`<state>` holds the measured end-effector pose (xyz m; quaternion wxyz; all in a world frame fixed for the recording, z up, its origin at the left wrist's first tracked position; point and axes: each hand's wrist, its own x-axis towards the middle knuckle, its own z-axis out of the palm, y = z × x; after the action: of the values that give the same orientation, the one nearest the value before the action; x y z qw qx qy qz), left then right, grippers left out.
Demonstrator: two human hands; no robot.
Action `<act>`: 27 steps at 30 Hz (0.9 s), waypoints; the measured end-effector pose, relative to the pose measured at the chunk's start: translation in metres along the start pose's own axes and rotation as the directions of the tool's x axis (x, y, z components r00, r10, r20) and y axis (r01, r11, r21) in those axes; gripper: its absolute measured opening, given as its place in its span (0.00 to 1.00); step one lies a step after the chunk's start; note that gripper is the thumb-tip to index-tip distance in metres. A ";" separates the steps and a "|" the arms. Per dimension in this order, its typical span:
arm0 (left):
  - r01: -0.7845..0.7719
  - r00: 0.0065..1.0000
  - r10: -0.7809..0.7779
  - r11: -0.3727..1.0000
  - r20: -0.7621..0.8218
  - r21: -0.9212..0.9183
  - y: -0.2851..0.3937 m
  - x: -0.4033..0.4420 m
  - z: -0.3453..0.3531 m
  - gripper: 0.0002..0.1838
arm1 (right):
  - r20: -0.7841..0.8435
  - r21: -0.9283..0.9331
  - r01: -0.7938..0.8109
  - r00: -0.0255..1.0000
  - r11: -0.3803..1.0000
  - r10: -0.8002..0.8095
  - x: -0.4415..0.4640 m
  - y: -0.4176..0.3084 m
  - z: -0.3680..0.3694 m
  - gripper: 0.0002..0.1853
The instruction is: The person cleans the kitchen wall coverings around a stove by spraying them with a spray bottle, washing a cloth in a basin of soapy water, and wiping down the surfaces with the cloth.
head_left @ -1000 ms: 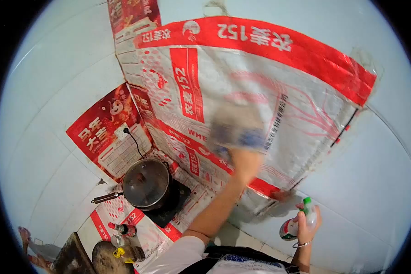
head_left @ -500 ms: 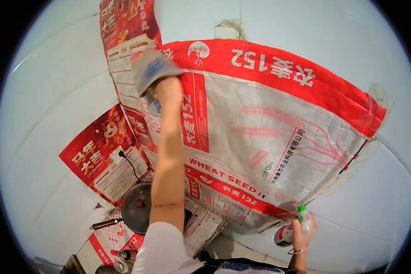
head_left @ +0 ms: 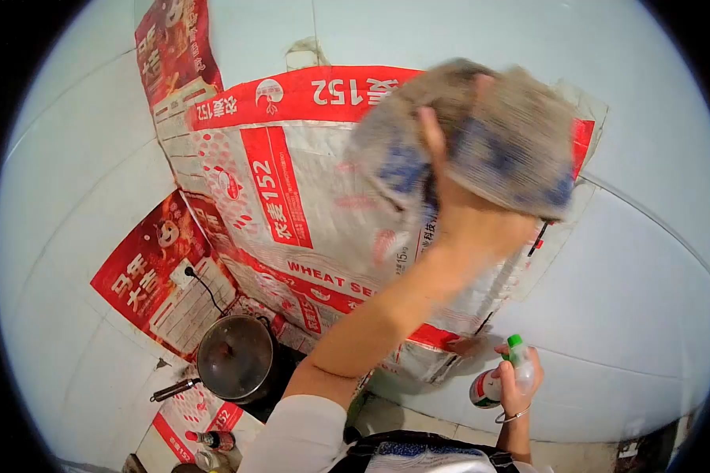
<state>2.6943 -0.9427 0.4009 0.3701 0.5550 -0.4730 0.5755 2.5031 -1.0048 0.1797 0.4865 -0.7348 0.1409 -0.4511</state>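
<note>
My left hand [head_left: 481, 213] is raised against the upper right of a red and silver sack sheet [head_left: 323, 181] fixed to the wall. Its fingers press into a grey-brown and blue cloth [head_left: 521, 142], which is blurred and hides part of the sheet's red top band. Low on the right, my right hand [head_left: 521, 374] is wrapped round a clear spray bottle [head_left: 485, 389] with a green top and a red and white label. That bottle is tilted near the sheet's lower right corner.
A lidded pan [head_left: 237, 359] sits on a black hob at the lower left. Small bottles [head_left: 213, 440] stand in front of it. Red calendar posters [head_left: 162, 272] hang on the left wall, with a black plug and cord [head_left: 205, 288] over the lower one.
My left hand with the cloth swept from the sheet's middle to its upper left, then across to the upper right. The view has shifted. My right hand still holds the bottle.
</note>
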 end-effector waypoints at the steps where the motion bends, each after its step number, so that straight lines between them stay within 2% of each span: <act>1: 0.003 1.000 -0.003 1.000 -0.002 0.008 0.010 -0.002 0.001 0.25 | 0.009 0.001 0.003 1.000 1.000 -0.003 0.000 -0.001 -0.002 0.17; 3: -0.057 0.982 0.087 0.981 0.165 -0.183 0.022 -0.006 -0.002 0.25 | 0.006 0.038 0.003 1.000 0.999 -0.003 -0.001 -0.006 -0.004 0.18; 5: -0.102 0.976 0.129 0.982 0.176 -0.156 0.008 -0.013 -0.005 0.28 | 0.013 0.048 -0.002 1.000 0.999 0.001 -0.002 -0.008 -0.006 0.18; 7: -0.133 0.964 0.110 0.988 0.244 0.080 -0.025 -0.018 -0.015 0.35 | 0.009 0.062 -0.007 1.000 0.998 0.007 -0.003 -0.007 -0.008 0.18; 9: 0.154 0.988 -0.154 0.988 0.028 -0.018 -0.067 -0.020 -0.034 0.41 | 0.011 0.079 -0.010 1.000 0.997 0.009 -0.006 -0.004 -0.012 0.18; 10: 0.360 0.929 -0.369 0.917 -0.022 -0.171 -0.087 -0.028 -0.044 0.45 | 0.008 0.077 -0.011 1.000 0.997 0.010 -0.008 -0.003 -0.013 0.18; 11: 0.234 0.969 -0.247 0.941 0.023 0.243 -0.151 -0.053 -0.036 0.38 | 0.012 0.052 0.003 1.000 0.999 -0.003 -0.008 -0.003 -0.015 0.18; 12: 0.134 0.985 -0.169 0.860 0.027 0.493 -0.180 -0.061 -0.045 0.27 | 0.016 0.027 0.019 1.000 0.999 -0.020 -0.008 -0.003 -0.016 0.18; 13: 0.331 0.932 -0.362 0.877 0.026 0.347 -0.217 -0.070 -0.054 0.21 | 0.020 0.025 0.021 1.000 0.999 -0.021 -0.010 -0.005 -0.018 0.18; 14: 0.572 0.742 -0.664 0.698 0.091 0.431 -0.233 -0.064 -0.069 0.19 | 0.001 0.011 0.015 1.000 1.000 -0.015 -0.010 -0.006 -0.016 0.18; 15: 0.647 0.703 -0.711 0.629 -0.020 0.431 -0.255 -0.067 -0.076 0.21 | -0.008 0.007 0.018 1.000 1.000 -0.018 -0.007 -0.008 -0.013 0.17; 16: 0.742 0.670 -0.691 0.632 -0.270 0.223 -0.269 -0.073 -0.071 0.21 | 0.025 0.032 0.038 0.999 0.999 -0.039 -0.004 -0.009 -0.007 0.17; 17: 0.757 0.565 -0.656 0.653 -0.500 -0.003 -0.274 -0.075 -0.064 0.22 | 0.035 0.049 0.030 0.999 0.998 -0.031 -0.001 -0.012 -0.001 0.18; 18: 0.791 0.608 -0.764 0.562 -0.213 0.241 -0.257 -0.065 -0.079 0.24 | 0.044 0.056 0.019 0.999 0.998 -0.022 0.003 -0.014 0.005 0.18; 19: 0.730 0.521 -0.849 0.496 0.088 0.471 -0.231 -0.060 -0.090 0.27 | 0.063 0.060 0.037 0.997 0.997 -0.041 0.006 -0.014 0.013 0.18; 20: 0.581 0.712 -0.701 0.622 0.041 0.524 -0.220 -0.077 -0.075 0.26 | 0.093 0.008 0.083 0.992 0.997 -0.083 0.010 -0.011 0.023 0.19; 21: 0.404 0.860 -0.510 0.702 0.017 0.586 -0.218 -0.093 -0.065 0.25 | 0.122 -0.045 0.124 0.986 0.991 -0.118 0.015 -0.009 0.034 0.19; 22: 0.406 0.860 -0.509 0.699 0.012 0.589 -0.216 -0.088 -0.073 0.25 | 0.170 -0.051 0.097 0.982 0.994 -0.088 0.019 -0.016 0.045 0.21; 24: 0.250 0.966 -0.229 0.946 -0.122 0.204 -0.219 -0.080 -0.089 0.33 | 0.178 -0.052 0.124 0.978 0.991 -0.113 0.028 -0.016 0.068 0.22; 26: 0.322 0.945 -0.295 0.908 -0.139 0.268 -0.301 -0.104 -0.089 0.31 | 0.194 -0.059 0.147 0.972 0.987 -0.133 0.033 -0.019 0.087 0.22; 27: 0.381 0.924 -0.348 0.867 -0.157 0.321 -0.339 -0.109 -0.092 0.30 | 0.167 0.028 0.073 0.983 0.997 -0.077 0.035 -0.025 0.095 0.23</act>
<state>3.0019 -0.7494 0.3439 0.3906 0.6628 -0.2332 0.5948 2.5928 -0.9594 0.2080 0.4872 -0.7699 0.0668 -0.4068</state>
